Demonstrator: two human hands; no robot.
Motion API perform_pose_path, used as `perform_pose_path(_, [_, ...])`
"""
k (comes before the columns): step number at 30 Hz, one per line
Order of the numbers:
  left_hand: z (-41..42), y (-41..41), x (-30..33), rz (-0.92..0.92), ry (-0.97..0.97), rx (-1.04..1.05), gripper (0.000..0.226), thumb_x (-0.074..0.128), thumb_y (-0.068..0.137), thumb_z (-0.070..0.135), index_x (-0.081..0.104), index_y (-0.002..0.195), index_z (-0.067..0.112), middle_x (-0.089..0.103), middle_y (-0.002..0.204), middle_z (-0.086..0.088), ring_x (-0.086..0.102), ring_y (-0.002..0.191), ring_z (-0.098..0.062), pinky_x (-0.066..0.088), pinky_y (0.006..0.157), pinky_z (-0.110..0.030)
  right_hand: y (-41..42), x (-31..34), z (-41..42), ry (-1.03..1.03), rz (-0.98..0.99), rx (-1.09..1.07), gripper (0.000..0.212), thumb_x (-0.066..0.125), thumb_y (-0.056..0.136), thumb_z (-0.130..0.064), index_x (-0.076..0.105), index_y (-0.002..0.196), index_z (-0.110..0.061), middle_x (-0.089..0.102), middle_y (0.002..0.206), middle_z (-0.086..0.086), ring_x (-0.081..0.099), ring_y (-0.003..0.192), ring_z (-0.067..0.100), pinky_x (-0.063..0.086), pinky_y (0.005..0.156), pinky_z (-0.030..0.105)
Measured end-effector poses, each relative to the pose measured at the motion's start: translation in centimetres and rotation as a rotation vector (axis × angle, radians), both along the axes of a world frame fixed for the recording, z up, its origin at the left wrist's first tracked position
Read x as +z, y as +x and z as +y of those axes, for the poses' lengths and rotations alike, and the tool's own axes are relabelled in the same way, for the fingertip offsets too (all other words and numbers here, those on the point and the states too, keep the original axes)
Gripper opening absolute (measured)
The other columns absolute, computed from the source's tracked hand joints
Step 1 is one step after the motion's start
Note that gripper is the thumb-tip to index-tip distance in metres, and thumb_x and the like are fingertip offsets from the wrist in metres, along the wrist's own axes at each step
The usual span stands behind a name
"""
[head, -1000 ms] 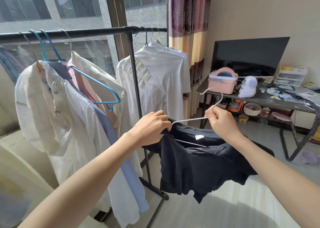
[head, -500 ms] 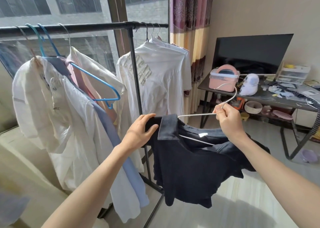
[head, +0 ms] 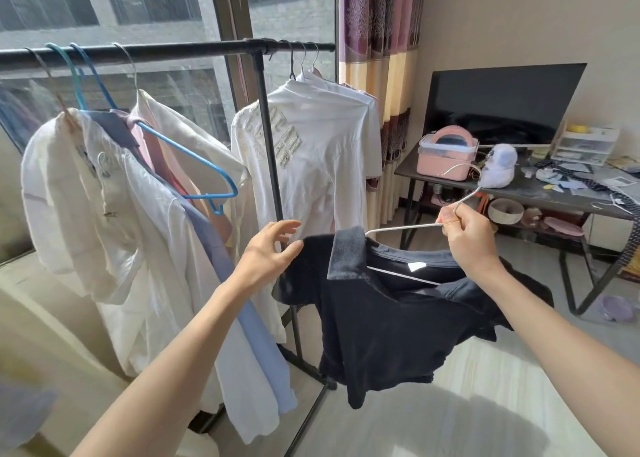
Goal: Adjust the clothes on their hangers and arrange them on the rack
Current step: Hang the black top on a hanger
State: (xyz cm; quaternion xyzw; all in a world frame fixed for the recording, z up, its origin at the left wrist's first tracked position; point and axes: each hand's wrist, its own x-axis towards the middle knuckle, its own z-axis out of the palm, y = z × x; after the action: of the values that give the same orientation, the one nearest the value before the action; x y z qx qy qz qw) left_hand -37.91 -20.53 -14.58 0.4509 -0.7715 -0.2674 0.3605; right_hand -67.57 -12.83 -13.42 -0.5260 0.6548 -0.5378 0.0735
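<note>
While the right hand [head: 465, 236] pinched the neck of the white wire hanger [head: 403, 228], the dark shirt [head: 388, 321] hung from it in front of the rack [head: 166, 52], right of the hung clothes. The left hand [head: 268, 254] lay open, fingers loose, touching the shirt's left shoulder. Doing this well probably meant tugging that shoulder square before hooking on. The hanger's right end stayed hidden behind the wrist.

A dark navy collared shirt [head: 391, 314] hangs crookedly on a white wire hanger [head: 415, 228], off the black rack [head: 166, 52] of hung pale garments [head: 114, 214].
</note>
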Motion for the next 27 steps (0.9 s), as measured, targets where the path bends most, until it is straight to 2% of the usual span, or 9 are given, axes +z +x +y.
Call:
perform_pose_path(4, [0.6, -2.6, 1.4, -0.262, -0.131, -0.14, 0.038, 0.051, 0.092, 0.038, 0.054, 0.127, 0.024, 0.058, 0.119, 0.004, 0.057, 0.107, -0.011, 0.045, 0.091, -0.028, 0.9, 0.7, 0.1, 0.033, 0.069, 0.058, 0.032, 0.043, 0.096, -0.017, 0.049, 0.066, -0.023, 0.044, 0.054, -0.003, 0.04, 0.053, 0.014, 0.035, 0.06, 0.031])
perform_pose_path(7, [1.0, -4.3, 1.3, -0.425, -0.217, -0.158, 0.03, 0.047, 0.095, 0.033, 0.06, 0.12, 0.021, 0.064, 0.115, 0.003, 0.059, 0.103, -0.018, 0.045, 0.084, -0.029, 1.7, 1.4, 0.2, 0.04, 0.051, 0.096, 0.03, 0.043, 0.096, -0.017, 0.051, 0.067, -0.019, 0.043, 0.053, -0.003, 0.037, 0.05, 0.013, 0.032, 0.056, 0.028])
perform_pose_path(10, [1.4, -5.0, 0.8, -0.419, -0.349, -0.079, 0.025, 0.048, 0.096, 0.029, 0.064, 0.112, 0.019, 0.067, 0.107, 0.003, 0.061, 0.096, -0.021, 0.044, 0.077, -0.029, 2.1, 1.9, 0.3, 0.039, 0.04, 0.091, 0.029, 0.042, 0.097, -0.019, 0.052, 0.07, -0.015, 0.042, 0.053, -0.004, 0.037, 0.05, 0.013, 0.033, 0.057, 0.028])
perform_pose_path(15, [2.0, -6.2, 0.6, -0.439, -0.328, -0.127, 0.027, 0.045, 0.096, 0.032, 0.058, 0.116, 0.018, 0.057, 0.108, 0.0, 0.058, 0.09, -0.023, 0.045, 0.075, -0.035, 2.4, 2.1, 0.5, 0.057, 0.136, 0.114, 0.026, 0.044, 0.097, -0.023, 0.056, 0.077, -0.012, 0.044, 0.053, -0.008, 0.041, 0.05, 0.01, 0.035, 0.058, 0.028])
perform_pose_path(18, [2.4, -7.2, 0.5, -0.34, -0.303, -0.081, 0.023, 0.044, 0.097, 0.025, 0.062, 0.094, 0.012, 0.064, 0.093, 0.0, 0.057, 0.087, -0.024, 0.043, 0.077, -0.037, 3.1, 2.3, 0.6, 0.041, 0.11, 0.171, 0.02, 0.047, 0.095, -0.025, 0.06, 0.086, -0.012, 0.051, 0.056, -0.007, 0.047, 0.052, 0.007, 0.039, 0.059, 0.023])
perform_pose_path(21, [1.9, -7.0, 0.7, -0.243, -0.256, 0.001, 0.023, 0.045, 0.096, 0.02, 0.062, 0.082, 0.013, 0.067, 0.08, 0.007, 0.056, 0.082, -0.021, 0.042, 0.078, -0.037, 2.7, 2.3, 1.1, -0.004, 0.021, 0.196, 0.023, 0.048, 0.094, -0.029, 0.056, 0.109, -0.014, 0.063, 0.083, -0.005, 0.057, 0.077, -0.001, 0.039, 0.072, 0.009])
perform_pose_path(23, [1.2, -6.2, 0.7, -0.211, -0.253, 0.035, 0.022, 0.046, 0.094, 0.016, 0.061, 0.078, 0.014, 0.064, 0.075, 0.012, 0.055, 0.079, -0.02, 0.043, 0.081, -0.039, 1.5, 1.6, 1.6, -0.123, 0.02, 0.048, 0.026, 0.043, 0.097, -0.027, 0.056, 0.115, -0.014, 0.063, 0.101, -0.002, 0.056, 0.101, 0.011, 0.042, 0.088, 0.02])
perform_pose_path(25, [0.5, -5.5, 0.8, -0.189, -0.238, 0.064, 0.023, 0.045, 0.094, 0.012, 0.06, 0.077, 0.015, 0.06, 0.072, 0.014, 0.054, 0.078, -0.02, 0.042, 0.087, -0.043, -0.1, 0.7, 2.2, -0.195, 0.001, -0.173, 0.032, 0.034, 0.094, -0.021, 0.059, 0.113, -0.013, 0.065, 0.107, 0.002, 0.052, 0.11, 0.021, 0.041, 0.098, 0.038])
perform_pose_path(27, [0.0, -4.8, 1.3, -0.152, -0.226, 0.092, 0.024, 0.045, 0.094, 0.011, 0.06, 0.076, 0.017, 0.058, 0.071, 0.015, 0.056, 0.082, -0.021, 0.041, 0.091, -0.045, -2.0, -0.5, 2.8, -0.126, -0.08, -0.354, 0.044, 0.028, 0.082, -0.015, 0.061, 0.111, -0.011, 0.065, 0.112, 0.009, 0.047, 0.115, 0.026, 0.037, 0.103, 0.045])
